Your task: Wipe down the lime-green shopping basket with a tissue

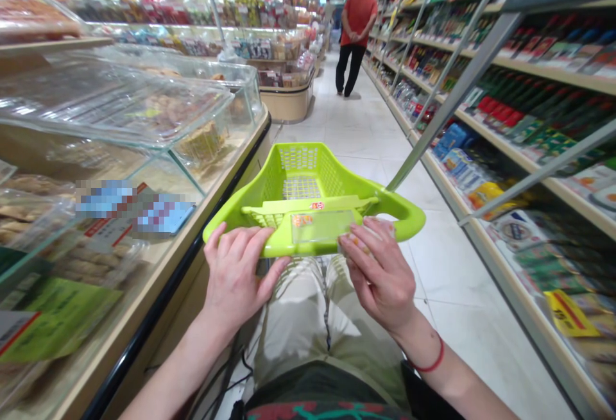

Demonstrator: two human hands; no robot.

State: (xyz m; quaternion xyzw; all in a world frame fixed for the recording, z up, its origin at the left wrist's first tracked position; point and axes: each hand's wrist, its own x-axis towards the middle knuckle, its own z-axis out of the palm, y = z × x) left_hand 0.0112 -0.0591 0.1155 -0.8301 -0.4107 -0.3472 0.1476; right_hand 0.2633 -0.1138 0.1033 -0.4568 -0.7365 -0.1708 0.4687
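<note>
Head view, left hand [238, 266] wrapped over the near rim of the green cart [346, 179], right hand [385, 272] curled at that rim's other end, its grip hard to tell, cart just beside the left-side bench [224, 173], shelves [529, 158] opposite, person in red [359, 19] up ahead.

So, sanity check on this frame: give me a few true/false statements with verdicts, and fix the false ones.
1. The left hand grips the handle of the lime-green shopping cart. True.
2. A red band is on the left wrist. False: the red wristband is on the right one.
3. The right hand is by the right end of the handle's clear panel. True.
4. Clear display cases line the right side. False: the clear display cases are on the left; stocked shelves line the right.
5. Someone up the aisle faces the camera. False: the person in the red top has their back turned.
6. A yellow price sign shows at lower right. True.
</note>
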